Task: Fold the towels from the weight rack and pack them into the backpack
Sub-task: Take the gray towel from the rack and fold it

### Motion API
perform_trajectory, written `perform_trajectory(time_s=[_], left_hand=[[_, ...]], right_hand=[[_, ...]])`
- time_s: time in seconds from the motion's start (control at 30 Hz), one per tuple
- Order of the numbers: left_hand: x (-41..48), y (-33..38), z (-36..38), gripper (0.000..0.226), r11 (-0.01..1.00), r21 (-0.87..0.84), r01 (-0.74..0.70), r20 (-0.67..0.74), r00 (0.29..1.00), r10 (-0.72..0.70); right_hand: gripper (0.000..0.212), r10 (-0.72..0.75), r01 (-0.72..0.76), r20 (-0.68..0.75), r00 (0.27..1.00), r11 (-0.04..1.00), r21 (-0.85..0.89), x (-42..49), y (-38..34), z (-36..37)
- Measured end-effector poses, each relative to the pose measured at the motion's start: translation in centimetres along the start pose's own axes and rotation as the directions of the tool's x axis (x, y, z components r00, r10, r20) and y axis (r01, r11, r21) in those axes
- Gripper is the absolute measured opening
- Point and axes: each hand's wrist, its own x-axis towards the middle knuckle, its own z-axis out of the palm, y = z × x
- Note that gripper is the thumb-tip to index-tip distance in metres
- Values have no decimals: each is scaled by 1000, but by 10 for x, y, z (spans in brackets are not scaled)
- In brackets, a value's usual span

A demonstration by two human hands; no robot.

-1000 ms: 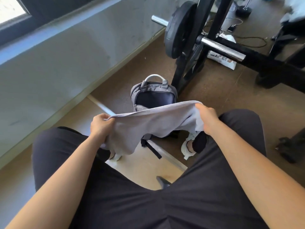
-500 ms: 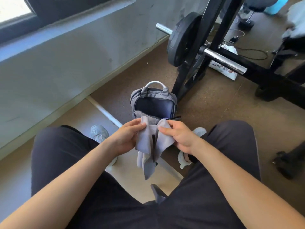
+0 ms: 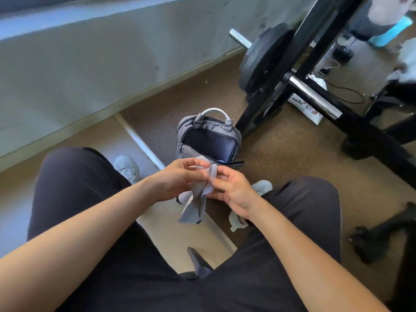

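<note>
A grey towel (image 3: 196, 202) hangs doubled over between my hands, its free end drooping toward the floor. My left hand (image 3: 177, 180) pinches its top edge from the left. My right hand (image 3: 231, 190) holds the same fold from the right, fingers partly spread. Just beyond them a grey backpack (image 3: 209, 124) stands on the floor with its main compartment unzipped and its dark lining showing. The black weight rack (image 3: 301, 48) rises at the upper right, and more pale towels (image 3: 390, 7) lie on it near the top right corner.
I sit with both knees in black trousers on either side of the hands. A barbell with a black plate (image 3: 261, 61) rests low on the rack. The grey wall (image 3: 101, 59) runs along the left. A white bag (image 3: 308, 109) and cables lie behind the rack.
The towel was stretched wide between my hands a second ago. My hands have come together and folded it in half, and now they meet at its top edge.
</note>
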Motion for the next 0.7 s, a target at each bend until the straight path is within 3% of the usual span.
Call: perform_trajectory(time_s=[0.2,0.37,0.47,0.57,0.7], left_hand=[[1,2,-2,52,994,103,-29,54,998,23],[3,-1,-7,49,988,129,-86,42,996,81],[3,0,-9,42,990,65,-126,28,992,124],[2,2,-10,32,988,64,-139,-25,990,141],[2,1,-8,21,986,95,-136,-120,982,147]], right_hand=[[34,-44,61,-171,984,993,99,2,-1,-3],[15,-84,105,-120,989,978,182,5,1,-4],[28,-93,115,-114,989,972,207,6,-2,-6],[38,-160,173,-131,978,980,99,4,-1,-7],[26,-334,285,-183,924,925,-249,0,1,-6]])
